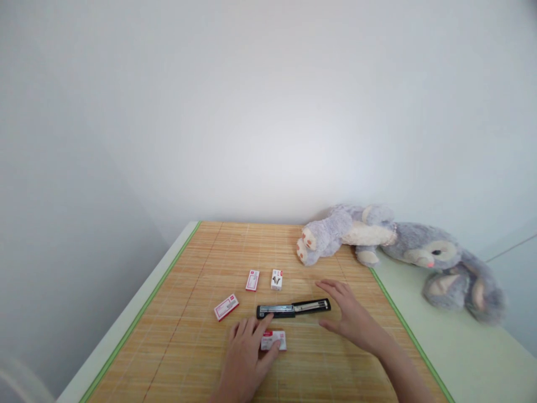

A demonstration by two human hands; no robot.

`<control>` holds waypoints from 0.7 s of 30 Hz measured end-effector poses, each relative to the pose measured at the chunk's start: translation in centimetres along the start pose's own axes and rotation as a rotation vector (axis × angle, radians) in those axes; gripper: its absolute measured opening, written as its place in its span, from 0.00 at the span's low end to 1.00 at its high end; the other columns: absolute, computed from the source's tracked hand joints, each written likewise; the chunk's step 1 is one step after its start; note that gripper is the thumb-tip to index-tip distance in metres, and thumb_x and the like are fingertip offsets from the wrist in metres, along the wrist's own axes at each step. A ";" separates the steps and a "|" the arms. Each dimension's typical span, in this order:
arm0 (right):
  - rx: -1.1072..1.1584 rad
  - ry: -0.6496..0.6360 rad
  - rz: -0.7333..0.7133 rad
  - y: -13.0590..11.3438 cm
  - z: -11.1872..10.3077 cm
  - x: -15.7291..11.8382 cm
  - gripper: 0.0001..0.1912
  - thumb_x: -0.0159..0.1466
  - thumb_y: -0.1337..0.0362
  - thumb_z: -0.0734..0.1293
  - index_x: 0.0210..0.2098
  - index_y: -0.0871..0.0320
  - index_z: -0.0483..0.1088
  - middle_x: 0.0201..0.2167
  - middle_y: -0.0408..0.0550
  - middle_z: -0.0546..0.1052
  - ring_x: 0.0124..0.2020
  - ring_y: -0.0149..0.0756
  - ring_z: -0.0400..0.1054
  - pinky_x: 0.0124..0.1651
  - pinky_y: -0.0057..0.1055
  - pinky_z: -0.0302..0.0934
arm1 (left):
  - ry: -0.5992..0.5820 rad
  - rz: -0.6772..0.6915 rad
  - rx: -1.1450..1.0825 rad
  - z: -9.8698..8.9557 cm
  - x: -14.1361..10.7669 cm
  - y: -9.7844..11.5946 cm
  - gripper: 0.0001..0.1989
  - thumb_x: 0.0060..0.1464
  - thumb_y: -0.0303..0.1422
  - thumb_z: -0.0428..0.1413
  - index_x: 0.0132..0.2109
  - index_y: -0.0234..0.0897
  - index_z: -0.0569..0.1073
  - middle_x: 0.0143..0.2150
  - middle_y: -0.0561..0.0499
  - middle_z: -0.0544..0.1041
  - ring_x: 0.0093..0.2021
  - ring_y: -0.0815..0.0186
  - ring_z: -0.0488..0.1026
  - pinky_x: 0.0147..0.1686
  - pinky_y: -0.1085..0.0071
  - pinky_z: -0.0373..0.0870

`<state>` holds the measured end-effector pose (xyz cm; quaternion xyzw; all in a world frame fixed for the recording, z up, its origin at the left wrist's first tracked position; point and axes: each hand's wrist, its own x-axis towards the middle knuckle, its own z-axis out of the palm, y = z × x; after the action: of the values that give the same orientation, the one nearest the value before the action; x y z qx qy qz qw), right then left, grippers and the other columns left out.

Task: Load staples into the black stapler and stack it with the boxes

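Note:
A black stapler (293, 308) lies opened out flat on the bamboo mat, its metal inside showing. My left hand (247, 355) rests at its left end with the fingers apart, one fingertip at the stapler's near edge. The thumb of that hand lies over a white and red box (279, 340) just below the stapler. Beside the stapler's right end is my right hand (348, 316), thumb and fingers spread, with nothing between them.
Two small boxes, one white and red (252, 280) and one white (276, 279), stand beyond the stapler. Another white and red box (226, 307) lies to the left. A grey plush rabbit (377, 235) lies across the mat's back right corner, before a white wall.

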<state>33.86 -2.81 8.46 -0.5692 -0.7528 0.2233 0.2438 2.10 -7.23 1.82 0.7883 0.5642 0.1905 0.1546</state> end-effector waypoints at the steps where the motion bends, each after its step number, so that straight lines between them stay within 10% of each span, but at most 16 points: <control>1: 0.049 -0.066 0.034 1.1 -0.4 0.0 0.35 0.56 0.60 0.75 0.62 0.47 0.70 0.61 0.50 0.73 0.61 0.50 0.66 0.62 0.47 0.61 | 0.009 -0.006 0.012 0.1 0.0 0.1 0.26 0.64 0.47 0.55 0.67 0.55 0.67 0.53 0.49 0.77 0.53 0.55 0.71 0.55 0.56 0.62; 6: 0.282 -0.230 0.061 2.0 -1.1 1.1 0.11 0.62 0.59 0.71 0.44 0.51 0.78 0.43 0.46 0.80 0.45 0.42 0.74 0.48 0.37 0.68 | 0.055 -0.025 0.049 0.5 0.2 0.6 0.26 0.61 0.47 0.58 0.65 0.54 0.70 0.52 0.48 0.77 0.52 0.54 0.71 0.55 0.55 0.62; 14: 0.388 -0.123 -0.152 -5.5 3.1 5.1 0.09 0.62 0.59 0.75 0.41 0.53 0.76 0.39 0.43 0.77 0.40 0.37 0.70 0.45 0.32 0.63 | 0.144 -0.017 0.109 1.3 -0.1 1.2 0.29 0.58 0.47 0.60 0.65 0.53 0.70 0.50 0.48 0.77 0.50 0.54 0.71 0.54 0.54 0.60; 21: 0.136 -0.156 -0.223 -7.3 8.5 7.3 0.11 0.55 0.65 0.78 0.33 0.55 0.72 0.34 0.40 0.73 0.38 0.34 0.66 0.40 0.29 0.57 | 0.206 -0.034 0.058 1.1 -0.4 1.9 0.23 0.54 0.49 0.63 0.56 0.51 0.76 0.47 0.49 0.77 0.48 0.55 0.70 0.53 0.56 0.61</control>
<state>21.44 1.91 7.12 -0.4450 -0.8111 0.2889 0.2461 4.11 -8.25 1.69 0.7590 0.5957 0.2516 0.0759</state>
